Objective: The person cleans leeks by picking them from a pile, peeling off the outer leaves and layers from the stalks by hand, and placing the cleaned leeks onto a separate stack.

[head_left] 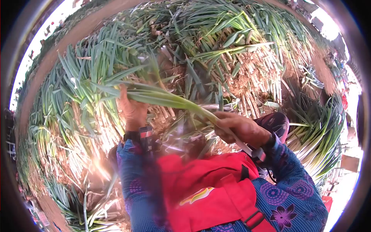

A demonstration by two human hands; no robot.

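Note:
A leek (179, 101) lies slantwise between my two hands, its green leaves to the left and its pale shank to the lower right. My right hand (241, 129) is closed round the shank, and the white end (241, 144) sticks out below the fingers. At the leafy end, my left hand (133, 110) grips the leaves; some of its fingers are hidden behind them. Just beyond the left hand stands a dense pile of leeks (77, 120). Another heap of leeks (251, 73) with brown roots lies ahead of the right hand.
More leeks (317, 135) lie at the right, and some loose ones (92, 212) at the lower left. Loose leaves and stalks cover the ground between the piles. A red apron (216, 193) covers my front. A dirt strip (87, 27) runs behind the left pile.

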